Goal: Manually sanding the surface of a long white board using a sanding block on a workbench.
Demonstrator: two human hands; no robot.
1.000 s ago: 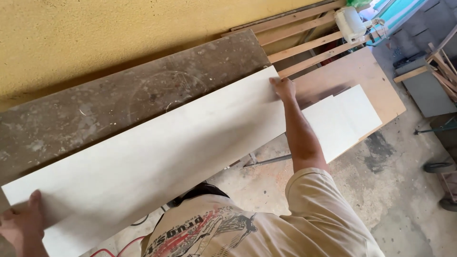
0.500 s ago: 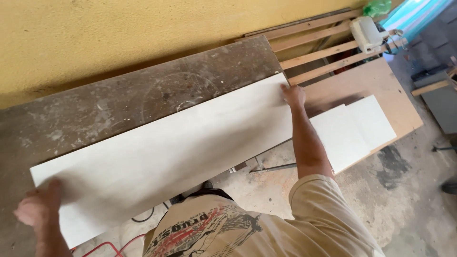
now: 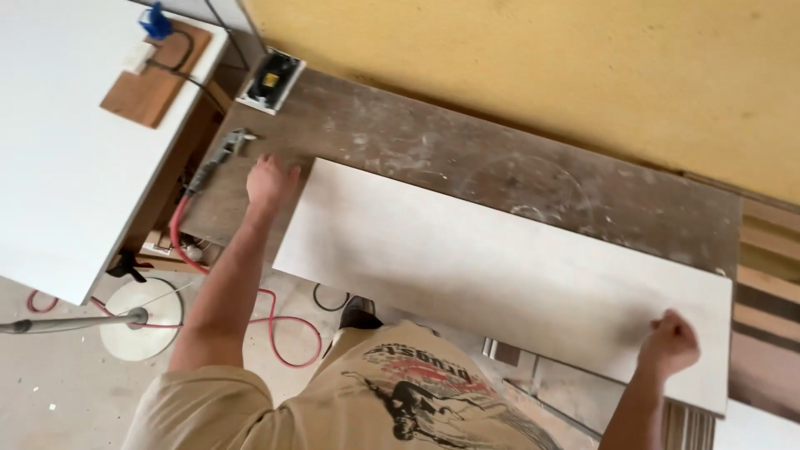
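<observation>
A long white board [image 3: 500, 258] lies flat on a dusty brown workbench [image 3: 467, 158], its near edge sticking out past the bench front. My left hand [image 3: 271, 179] rests on the bench at the board's left end, fingers against its far corner. My right hand [image 3: 671, 342] is curled on the board's near edge close to the right end. My tan printed shirt fills the bottom of the view.
A white panel table [image 3: 50, 167] stands at left with a brown wood block [image 3: 154, 79] on it. A socket box [image 3: 271, 81] and an air tool [image 3: 218, 157] with red hose [image 3: 283, 333] lie at the bench's left end. Yellow wall [image 3: 542, 58] behind; wooden slats [image 3: 767, 250] at right.
My view has swung from the board's right end to its left end. My left hand has gone from the board's near corner up to its far left corner. My right hand stays near the right end.
</observation>
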